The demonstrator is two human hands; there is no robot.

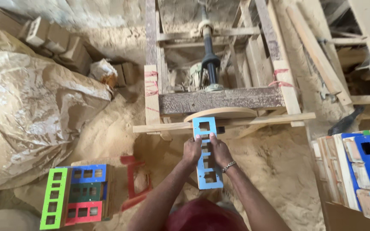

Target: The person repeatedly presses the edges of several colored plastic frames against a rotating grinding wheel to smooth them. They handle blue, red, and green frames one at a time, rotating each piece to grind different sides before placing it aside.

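Two hands of mine grip one long, flat blue frame (pixel 207 155), a painted strip cut with square windows in a row. My left hand (pixel 192 149) is closed around its left edge near the middle, thumb on top; my right hand (pixel 219 150), with a metal bracelet at the wrist, clamps the right edge just beside it. The frame's upper end lies against the round wooden sanding disc (pixel 220 113), which sits flat and pale at the front of a rough timber machine frame (pixel 219 99). A thin plank rail (pixel 270 119) runs crosswise under the disc. Behind it a dark shaft (pixel 210 60) stands upright over a dusty motor (pixel 197 79).

Fine sawdust (pixel 275 158) covers the floor all around. Lower left, a stack of similar frames (pixel 80 196) shows green, blue and red faces, with a red one (pixel 135 182) lying near it. Right of me, more blue and bare-wood frames (pixel 360 167) stand on edge. A crumpled brown sack (pixel 26 111) fills the left.
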